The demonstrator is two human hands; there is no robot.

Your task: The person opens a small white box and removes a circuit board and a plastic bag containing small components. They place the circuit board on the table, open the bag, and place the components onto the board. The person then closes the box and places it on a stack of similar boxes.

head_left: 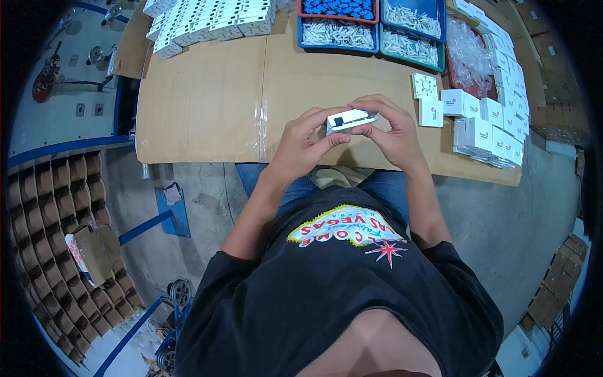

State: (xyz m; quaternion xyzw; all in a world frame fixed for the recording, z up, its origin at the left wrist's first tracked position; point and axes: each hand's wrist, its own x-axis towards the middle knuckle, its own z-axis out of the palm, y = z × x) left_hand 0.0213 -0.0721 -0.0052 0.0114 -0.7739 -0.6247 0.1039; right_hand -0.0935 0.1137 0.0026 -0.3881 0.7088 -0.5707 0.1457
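A small white carton is held up between my two hands, above the front edge of the cardboard-covered table. It has a dark square mark, and a dark gap runs along the side facing up. My left hand pinches its left end between thumb and fingers. At the other end, my right hand grips it with the thumb below and fingers over the top. What lies inside the carton cannot be made out. To the right of my hands lie a flat white box and a patterned white square piece.
White boxes are stacked along the table's right side, and rows of more boxes fill the far left. At the back, a blue tray holds white pieces under a red tray of blue ones. Clear plastic bags fill a red bin.
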